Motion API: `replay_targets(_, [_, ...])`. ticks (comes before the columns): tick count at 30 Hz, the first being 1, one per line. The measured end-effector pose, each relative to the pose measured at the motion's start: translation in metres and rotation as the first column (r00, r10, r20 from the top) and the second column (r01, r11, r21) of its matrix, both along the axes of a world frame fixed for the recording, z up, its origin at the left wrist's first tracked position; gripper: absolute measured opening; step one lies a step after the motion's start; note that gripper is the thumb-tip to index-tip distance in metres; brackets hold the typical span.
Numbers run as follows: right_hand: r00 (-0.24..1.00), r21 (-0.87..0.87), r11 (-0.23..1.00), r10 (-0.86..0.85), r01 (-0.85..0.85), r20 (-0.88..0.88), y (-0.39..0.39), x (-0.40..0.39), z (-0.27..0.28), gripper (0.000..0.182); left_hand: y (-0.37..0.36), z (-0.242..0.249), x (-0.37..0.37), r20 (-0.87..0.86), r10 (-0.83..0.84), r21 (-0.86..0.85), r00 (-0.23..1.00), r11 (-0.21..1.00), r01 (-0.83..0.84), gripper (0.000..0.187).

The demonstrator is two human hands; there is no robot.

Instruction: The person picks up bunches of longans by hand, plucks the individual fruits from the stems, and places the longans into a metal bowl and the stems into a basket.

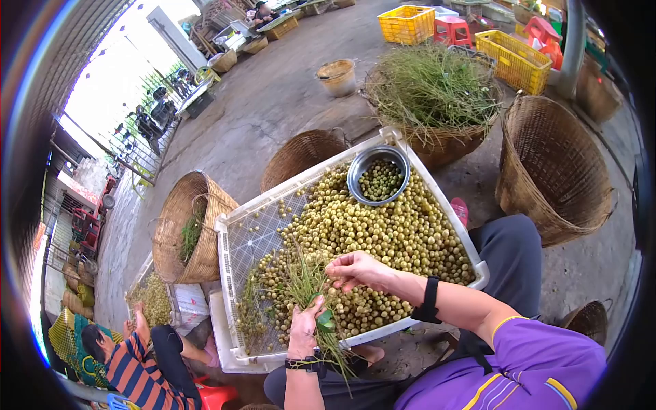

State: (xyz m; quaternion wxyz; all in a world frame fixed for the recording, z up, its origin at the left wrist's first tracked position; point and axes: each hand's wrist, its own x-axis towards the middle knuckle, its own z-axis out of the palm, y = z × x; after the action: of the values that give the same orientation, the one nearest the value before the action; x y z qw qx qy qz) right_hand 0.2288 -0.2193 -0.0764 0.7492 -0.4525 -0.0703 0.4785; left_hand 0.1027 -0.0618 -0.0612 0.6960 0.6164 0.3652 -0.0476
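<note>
My left hand (305,329) is closed around a bunch of thin green stems (304,279), with a few leaves and loose ends trailing below the fist. Just right of the stems, the fingers of my right hand (362,270) are pinched together; what they hold, if anything, is too small to make out. Both hands are over a white mesh tray (239,236) heaped with small round yellow-green fruits (372,229). At the tray's far corner, a metal bowl (355,179) rests among them, containing more, greener fruits. Stemmed sprigs (251,307) lie along the tray's left side.
Wicker baskets stand around the tray: one on the left (171,229), one behind (294,160), one on the right (557,171). Another is heaped with stripped stems (437,89). A person in a striped shirt (143,383) sits lower left by another fruit tray (152,301). Yellow crates (512,58) stand beyond.
</note>
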Motion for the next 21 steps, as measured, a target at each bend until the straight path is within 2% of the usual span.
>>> replay_targets(3, [0.961,0.173,0.983,-0.007,0.057,-0.277,-0.008,0.008,-0.002,0.023,-0.012,0.018,0.004,-0.087,0.077,-0.053,0.993,0.995,-0.082,0.027])
replay_targets(4, [0.95,0.147,0.987,-0.012,0.061,-0.312,-0.014,0.013,0.004,0.023,-0.011,0.017,0.004,-0.046,0.082,-0.149,0.996,0.985,-0.088,0.031])
replay_targets(5, [0.962,0.178,0.982,-0.019,0.069,-0.272,-0.02,0.019,0.006,0.024,-0.008,0.015,0.002,-0.041,0.079,-0.15,0.996,0.985,-0.084,0.031])
replay_targets(7, [0.988,0.003,0.99,-0.142,0.142,0.059,-0.031,0.041,0.008,0.027,-0.004,0.019,0.002,0.021,0.116,-0.256,0.993,0.961,-0.106,0.033])
replay_targets(8, [0.967,-0.054,0.985,-0.152,0.166,0.204,-0.036,0.051,0.01,0.03,-0.006,0.023,0.001,0.018,0.125,-0.221,0.992,0.968,-0.118,0.033])
replay_targets(11, [0.883,-0.418,0.901,0.097,0.118,0.459,-0.043,0.065,0.015,0.028,-0.006,0.023,0.002,-0.019,0.146,-0.185,0.989,0.972,-0.147,0.03])
replay_targets(13, [0.834,-0.541,0.832,0.21,0.123,0.511,-0.045,0.064,0.018,0.027,-0.004,0.022,0.003,0.02,0.126,-0.234,0.992,0.965,-0.118,0.03])
replay_targets(15, [0.861,-0.534,0.839,0.194,0.103,0.47,-0.048,0.071,0.01,0.029,-0.003,0.022,0.006,0.053,0.115,-0.283,0.992,0.954,-0.096,0.031])
replay_targets(17, [0.917,-0.475,0.878,0.146,0.053,0.372,-0.051,0.085,-0.004,0.03,-0.004,0.024,0.007,-0.022,0.162,-0.237,0.986,0.958,-0.163,0.033])
replay_targets(19, [0.781,-0.468,0.858,0.141,0.21,0.609,-0.063,0.103,0.001,0.025,-0.007,0.026,0.007,0.019,0.166,-0.315,0.986,0.937,-0.152,0.032])
replay_targets(21, [0.693,-0.571,0.743,0.205,0.349,0.691,-0.069,0.125,0.019,0.023,-0.015,0.031,0.01,-0.034,0.153,-0.223,0.988,0.962,-0.156,0.031])
